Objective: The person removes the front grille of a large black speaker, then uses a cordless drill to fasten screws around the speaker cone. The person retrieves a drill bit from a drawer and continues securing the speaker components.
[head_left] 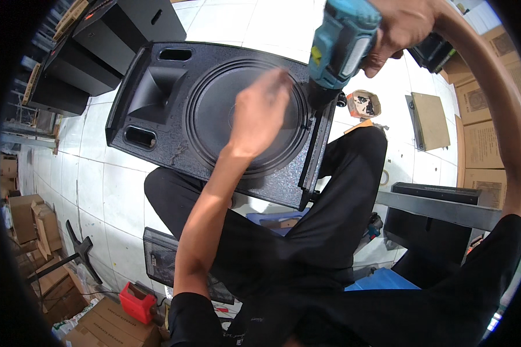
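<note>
A black loudspeaker cabinet [169, 153] lies face up before my knees, with a horn [153, 92] and a large round woofer [211, 118] in its front. My right hand [402, 26] is closed round the handle of a teal cordless drill [342, 49]. The drill's black nose points down at the cabinet's right end, beside the woofer's rim; whether its tip touches anything is hidden. Over the woofer hovers my left hand [259, 113], its fingers smeared by motion near the rim, so what they hold cannot be made out.
A small open box [363, 104] with dark small parts stands on the tiled floor right of the cabinet, near a flat brown panel [431, 120]. More black cabinets [107, 49] stand at the far left. Cartons [480, 124] are stacked at right. A red container [136, 302] sits lower left.
</note>
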{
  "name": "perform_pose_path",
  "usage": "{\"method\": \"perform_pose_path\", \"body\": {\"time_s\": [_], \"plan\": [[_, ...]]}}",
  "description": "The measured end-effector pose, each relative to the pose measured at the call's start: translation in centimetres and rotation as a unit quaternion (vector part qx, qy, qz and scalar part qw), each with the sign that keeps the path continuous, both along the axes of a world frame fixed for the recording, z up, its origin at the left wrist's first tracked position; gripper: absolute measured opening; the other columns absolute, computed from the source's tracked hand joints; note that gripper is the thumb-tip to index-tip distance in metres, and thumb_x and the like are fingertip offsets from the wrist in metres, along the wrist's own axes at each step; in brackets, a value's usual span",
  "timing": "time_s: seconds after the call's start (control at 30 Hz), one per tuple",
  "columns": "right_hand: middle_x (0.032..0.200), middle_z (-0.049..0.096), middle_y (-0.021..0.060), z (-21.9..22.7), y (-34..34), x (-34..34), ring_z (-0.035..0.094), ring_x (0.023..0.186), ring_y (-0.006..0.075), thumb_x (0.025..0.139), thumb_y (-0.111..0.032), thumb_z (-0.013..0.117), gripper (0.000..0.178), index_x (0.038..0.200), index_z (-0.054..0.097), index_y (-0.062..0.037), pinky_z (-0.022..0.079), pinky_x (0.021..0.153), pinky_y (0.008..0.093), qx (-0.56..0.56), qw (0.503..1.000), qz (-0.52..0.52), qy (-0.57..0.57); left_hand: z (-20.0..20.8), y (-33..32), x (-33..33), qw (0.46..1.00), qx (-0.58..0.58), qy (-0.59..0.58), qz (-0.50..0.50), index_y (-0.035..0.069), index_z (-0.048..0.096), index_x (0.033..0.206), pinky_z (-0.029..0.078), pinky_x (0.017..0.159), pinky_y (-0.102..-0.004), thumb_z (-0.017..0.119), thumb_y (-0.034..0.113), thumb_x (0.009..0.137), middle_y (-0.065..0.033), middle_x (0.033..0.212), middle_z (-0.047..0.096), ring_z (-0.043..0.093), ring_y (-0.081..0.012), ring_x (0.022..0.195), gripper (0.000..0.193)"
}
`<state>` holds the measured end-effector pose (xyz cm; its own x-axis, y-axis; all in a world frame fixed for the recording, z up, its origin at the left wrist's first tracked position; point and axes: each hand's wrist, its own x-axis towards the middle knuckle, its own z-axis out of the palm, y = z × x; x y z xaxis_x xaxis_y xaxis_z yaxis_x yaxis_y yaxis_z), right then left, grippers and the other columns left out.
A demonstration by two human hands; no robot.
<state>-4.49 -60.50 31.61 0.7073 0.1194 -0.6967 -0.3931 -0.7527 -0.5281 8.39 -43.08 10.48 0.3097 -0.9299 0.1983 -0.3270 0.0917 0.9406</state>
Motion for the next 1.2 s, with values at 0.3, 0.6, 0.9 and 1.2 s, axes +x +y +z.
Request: {"method": "perform_pose_path", "body": {"time_s": [0.3,0.6,0.9,1.2], "plan": [[0.098,0.070,0.0143,2.0,-2.9,-11.6,0.070,0.081,0.0204,0.078,-0.026,0.084,0.045,0.112,0.065,-0.0016,0.058,0.068,0.0338,-0.233,0.915,0.158,-0.291,-6.3,-0.3,-4.3,0.946,0.057,-0.281,-0.154,-0.005,0.067,0.114,0.052,0.092,-0.0454,0.062,0.009,0.086,-0.0224,0.108,0.066,0.063,-0.0384,0.103,0.032],[0.117,0.067,0.0137,-9.2,3.2,-30.2,0.065,0.107,0.0260,0.070,-0.020,0.087,0.062,0.124,0.062,-0.0006,0.051,0.095,0.0401,-0.118,0.756,-0.511,-0.393,-5.9,-0.1,-4.1,0.934,-0.030,-0.331,-0.130,-0.004,0.064,0.086,0.056,0.077,-0.0452,0.064,0.005,0.085,-0.0209,0.089,0.067,0.066,-0.0380,0.092,0.009],[0.112,0.065,0.0175,-18.2,16.0,-32.0,0.056,0.063,0.0152,0.090,-0.024,0.068,0.052,0.129,0.052,0.0060,0.046,0.056,0.0280,0.071,0.541,-0.706,-0.451,-1.8,6.2,9.5,0.974,0.033,-0.173,0.145,0.002,0.073,0.097,0.055,0.073,-0.0306,0.071,0.011,0.083,-0.0145,0.084,0.073,0.071,-0.0197,0.077,0.017],[0.119,0.058,0.0135,-19.7,19.6,-31.1,0.052,0.061,0.0113,0.094,-0.030,0.064,0.055,0.135,0.045,0.0027,0.044,0.057,0.0267,0.177,0.499,-0.718,-0.452,-3.9,13.4,17.1,0.916,0.259,-0.275,0.133,0.000,0.075,0.098,0.054,0.076,-0.0345,0.075,0.014,0.082,-0.0159,0.085,0.073,0.071,-0.0236,0.079,0.022]]}}
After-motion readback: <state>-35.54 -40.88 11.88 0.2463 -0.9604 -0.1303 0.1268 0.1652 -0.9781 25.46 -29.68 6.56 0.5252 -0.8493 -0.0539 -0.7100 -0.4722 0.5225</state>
